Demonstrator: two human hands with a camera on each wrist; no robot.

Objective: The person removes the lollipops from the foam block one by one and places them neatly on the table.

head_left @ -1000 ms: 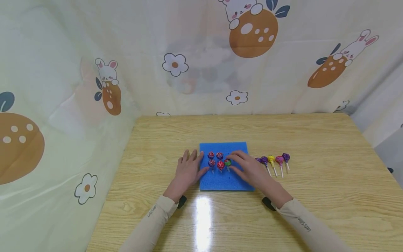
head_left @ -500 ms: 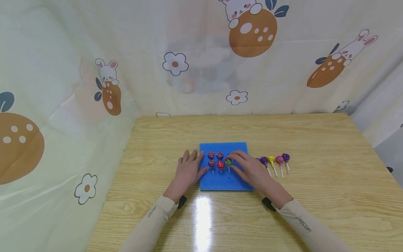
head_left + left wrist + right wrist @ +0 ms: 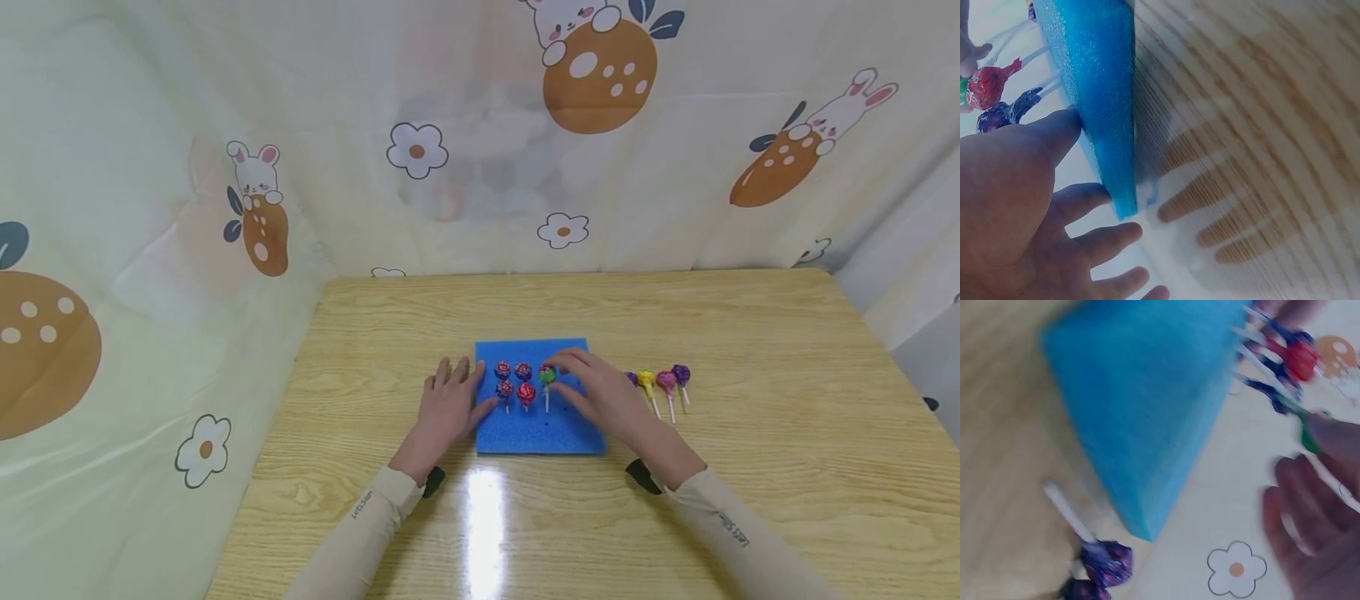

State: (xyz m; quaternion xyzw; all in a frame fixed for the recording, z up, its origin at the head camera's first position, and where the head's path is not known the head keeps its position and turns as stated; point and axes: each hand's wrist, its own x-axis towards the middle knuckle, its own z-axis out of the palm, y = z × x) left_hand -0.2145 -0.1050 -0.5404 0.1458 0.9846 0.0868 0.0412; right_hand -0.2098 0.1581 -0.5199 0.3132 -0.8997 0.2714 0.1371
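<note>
A blue foam block (image 3: 517, 433) lies on the table with several red and purple-blue lollipops (image 3: 526, 393) standing in it. My left hand (image 3: 446, 404) rests spread at the block's left edge; in the left wrist view its thumb and forefinger touch the foam (image 3: 1107, 112). Thumb and fingers of my right hand (image 3: 603, 396) pinch a green lollipop (image 3: 547, 375) by its head, above the block, stick pointing down. Whether the stick's tip is in the foam I cannot tell. The right wrist view, blurred, shows the green wrapper (image 3: 1310, 434) at the thumb.
Right of the block, loose lollipops lie on the wooden table (image 3: 750, 417): a yellow one (image 3: 646, 379), a pink one (image 3: 666, 380) and purple ones (image 3: 681, 373). A patterned curtain (image 3: 487, 208) hangs behind the table and along its left side.
My right hand has shifted slightly right and away from me, and the green lollipop's head has moved with it, showing more stick. The left hand has stayed put.
</note>
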